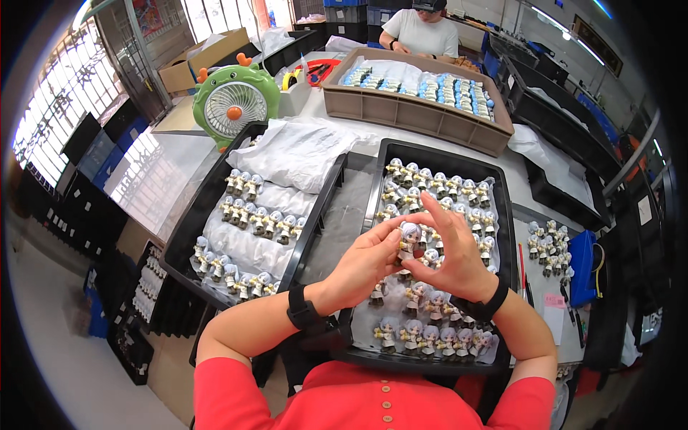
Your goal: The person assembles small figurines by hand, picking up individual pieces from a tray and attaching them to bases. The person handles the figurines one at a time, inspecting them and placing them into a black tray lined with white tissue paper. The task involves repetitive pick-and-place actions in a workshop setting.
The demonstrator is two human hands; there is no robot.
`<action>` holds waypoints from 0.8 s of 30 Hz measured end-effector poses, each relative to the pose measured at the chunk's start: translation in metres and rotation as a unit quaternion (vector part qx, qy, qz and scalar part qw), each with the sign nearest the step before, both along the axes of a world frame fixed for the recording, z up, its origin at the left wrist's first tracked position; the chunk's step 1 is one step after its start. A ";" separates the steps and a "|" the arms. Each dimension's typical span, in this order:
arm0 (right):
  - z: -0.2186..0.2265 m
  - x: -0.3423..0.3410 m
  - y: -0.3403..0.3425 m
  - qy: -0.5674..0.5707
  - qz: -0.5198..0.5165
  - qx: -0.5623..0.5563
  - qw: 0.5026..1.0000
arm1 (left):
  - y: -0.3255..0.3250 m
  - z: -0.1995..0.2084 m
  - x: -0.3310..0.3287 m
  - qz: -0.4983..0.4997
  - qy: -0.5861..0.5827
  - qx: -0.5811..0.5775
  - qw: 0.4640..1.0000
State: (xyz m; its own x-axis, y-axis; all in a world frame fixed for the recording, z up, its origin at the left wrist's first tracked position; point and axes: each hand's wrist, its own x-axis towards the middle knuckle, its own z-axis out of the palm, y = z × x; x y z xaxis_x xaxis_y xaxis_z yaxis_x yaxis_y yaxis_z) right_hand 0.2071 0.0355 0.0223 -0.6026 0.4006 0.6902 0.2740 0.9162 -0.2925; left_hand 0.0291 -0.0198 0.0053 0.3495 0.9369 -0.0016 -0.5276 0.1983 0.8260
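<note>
1. red shirt (pixel 383 401) with a line of buttons fills the lower edge; bare forearms reach from its short sleeves, each with a dark band at the wrist.
2. the person's left hand (pixel 362 266) pinches a small figurine (pixel 409 242) between thumb and fingers, holding it roughly upright.
3. this figurine, with pale lilac hair and light clothing, is in front of the right tray, between the two hands.
4. the right hand (pixel 460 261) curves around the figurine's right side, thumb and index finger spread wide; the index fingertip stands clear of it, while the thumb tip is so near its lower part that contact cannot be told.
5. beneath the hands is the black right tray (pixel 430 366), lined with pale sheeting and filled with rows of similar figurines, some hidden by the hands.
6. beside it, the black left tray (pixel 315 218) carries shorter rows on white lining, with a crumpled white sheet (pixel 295 154) over its far end.
7. right of the right tray, a loose cluster of figurines (pixel 550 249) lies near a blue bin (pixel 583 264).
8. across the white counter (pixel 314 106) stand a green fan (pixel 236 100) and a brown crate (pixel 408 113) holding blue-and-white pieces; behind the crate is another person (pixel 426 32) in a white top.
</note>
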 end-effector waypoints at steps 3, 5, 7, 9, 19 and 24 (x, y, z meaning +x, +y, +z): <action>-0.012 0.002 0.003 0.032 0.006 -0.057 0.998 | 0.002 -0.005 0.002 0.003 -0.038 0.002 0.999; -0.015 0.008 0.004 0.021 0.021 -0.146 0.989 | 0.003 -0.010 0.002 0.003 -0.039 0.001 0.999; -0.017 0.008 0.005 0.031 0.029 -0.151 0.988 | 0.005 -0.011 0.002 -0.002 -0.042 0.003 0.999; -0.016 0.008 0.005 0.038 0.038 -0.166 0.985 | 0.005 -0.012 0.001 -0.013 -0.047 0.005 0.999; -0.017 0.010 0.015 -0.001 0.058 -0.058 0.997 | 0.005 -0.012 0.005 0.017 -0.001 0.035 0.999; -0.024 0.010 0.019 0.020 0.066 -0.092 0.993 | 0.006 -0.006 0.003 0.031 0.032 0.052 0.998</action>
State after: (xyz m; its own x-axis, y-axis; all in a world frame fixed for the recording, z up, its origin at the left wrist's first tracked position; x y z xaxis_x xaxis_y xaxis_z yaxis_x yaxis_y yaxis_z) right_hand 0.2169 0.0548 -0.0014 -0.6327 0.4413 0.6364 0.1394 0.8732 -0.4670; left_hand 0.0322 -0.0140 -0.0009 0.2941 0.9527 0.0767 -0.4807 0.0780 0.8734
